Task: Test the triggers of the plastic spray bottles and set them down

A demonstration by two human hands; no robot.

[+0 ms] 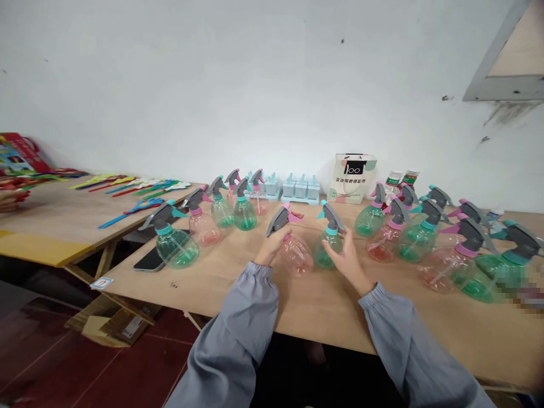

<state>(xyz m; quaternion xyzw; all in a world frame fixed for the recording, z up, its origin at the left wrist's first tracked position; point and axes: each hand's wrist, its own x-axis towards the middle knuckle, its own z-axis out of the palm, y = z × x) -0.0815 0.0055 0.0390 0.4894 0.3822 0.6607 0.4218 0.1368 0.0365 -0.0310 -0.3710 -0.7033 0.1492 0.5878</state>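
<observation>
Our left hand [272, 242] is curled round the pink spray bottle [300, 258] just under its grey trigger head. Our right hand [348, 258] is half open, with its fingers laid against the green spray bottle [321, 258] with the teal collar. Both are see-through plastic, standing upright side by side mid-desk [297, 317].

More bottles [221, 211] crowd in on the left and a second bunch [425, 238] on the right, so it's tight on both sides. A phone [149, 259] lies near the left edge. A paper bag [351, 178] and pale blue moulds [300, 187] stand at the back by the wall. The far right is a blurred patch [518, 283] and we can't make it out.
</observation>
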